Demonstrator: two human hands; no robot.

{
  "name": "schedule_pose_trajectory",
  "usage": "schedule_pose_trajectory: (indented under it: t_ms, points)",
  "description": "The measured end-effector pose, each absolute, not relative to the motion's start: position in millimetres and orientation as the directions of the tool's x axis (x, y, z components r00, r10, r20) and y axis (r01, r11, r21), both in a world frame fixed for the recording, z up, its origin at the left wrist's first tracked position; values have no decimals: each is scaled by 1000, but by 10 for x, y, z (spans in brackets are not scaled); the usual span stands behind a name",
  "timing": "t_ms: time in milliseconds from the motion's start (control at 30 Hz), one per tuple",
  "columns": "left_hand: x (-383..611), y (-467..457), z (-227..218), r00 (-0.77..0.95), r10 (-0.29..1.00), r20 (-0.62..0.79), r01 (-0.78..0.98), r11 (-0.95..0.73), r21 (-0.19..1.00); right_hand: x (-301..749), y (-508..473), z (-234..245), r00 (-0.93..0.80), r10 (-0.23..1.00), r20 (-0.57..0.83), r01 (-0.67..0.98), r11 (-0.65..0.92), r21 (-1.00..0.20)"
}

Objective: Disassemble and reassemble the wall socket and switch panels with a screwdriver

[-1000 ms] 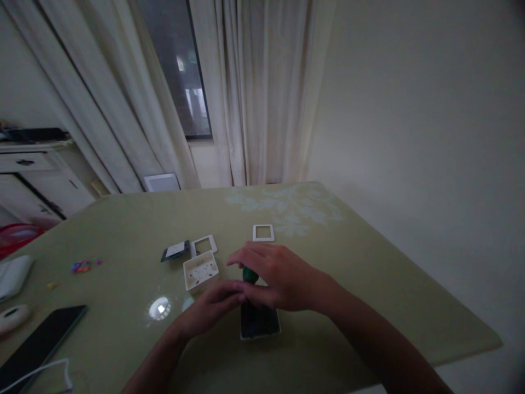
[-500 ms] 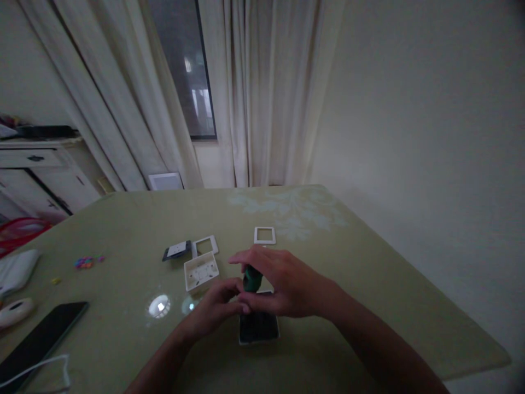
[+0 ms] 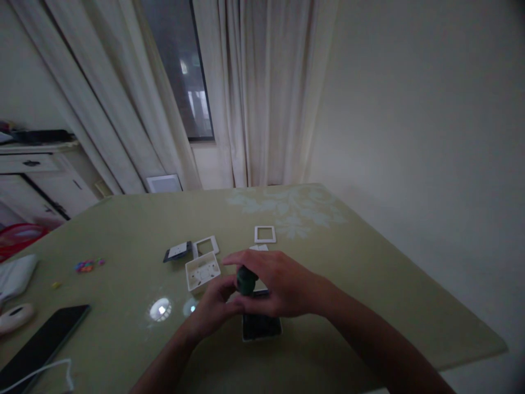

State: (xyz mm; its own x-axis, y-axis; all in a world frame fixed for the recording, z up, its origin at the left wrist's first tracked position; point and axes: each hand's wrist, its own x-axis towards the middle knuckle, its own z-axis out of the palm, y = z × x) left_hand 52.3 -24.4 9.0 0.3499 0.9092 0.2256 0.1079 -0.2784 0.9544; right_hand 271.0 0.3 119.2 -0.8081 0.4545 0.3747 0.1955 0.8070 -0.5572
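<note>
My right hand (image 3: 276, 282) is closed around the dark green handle of a screwdriver (image 3: 246, 280), which stands nearly upright. Its tip is hidden by my fingers. Beneath the hands lies a small box with a white rim and a black face (image 3: 261, 326), partly covered by my right hand. My left hand (image 3: 215, 303) is at the box's left side, thumb and fingers pinched together low by the screwdriver; what is between them does not show. Just left stands an open white wall box (image 3: 202, 272). Behind it are a white frame (image 3: 214, 244) and a socket insert (image 3: 178, 251).
Another white frame (image 3: 265, 235) lies beyond my right hand, with a white piece (image 3: 259, 248) partly hidden nearer. A phone (image 3: 43, 345) with a white cable (image 3: 39, 372), a pale rounded device (image 3: 15, 317) and small colourful bits (image 3: 85, 266) are on the left. A wall borders the right side.
The screwdriver handle and my right hand have shifted slightly left and tilted a little. More of the white piece behind my right hand shows. The view has moved slightly.
</note>
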Motion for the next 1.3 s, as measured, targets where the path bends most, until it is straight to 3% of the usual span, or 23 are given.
schedule_pose_trajectory:
  t_ms: [200,400,633,867,1033,1300]
  points:
    - [457,-242,98,472,858,200,97,-276,956,2691,12,1171,-813,454,366,195,803,-563]
    - [520,-230,54,340,902,267,166,-337,927,2693,24,1185,-816,476,329,200,765,-612]
    - [406,-223,52,438,873,216,156,-310,938,2701,30,1193,-813,482,327,185,745,-641]
    - [520,-276,116,369,906,210,108,-266,958,2706,24,1207,-812,478,335,165,739,-653]
    - [467,-277,63,425,882,202,158,-293,943,2706,26,1210,-806,493,326,188,737,-649]
    - [536,-266,103,318,918,235,219,-312,925,2697,33,1190,-806,492,329,189,741,-644]
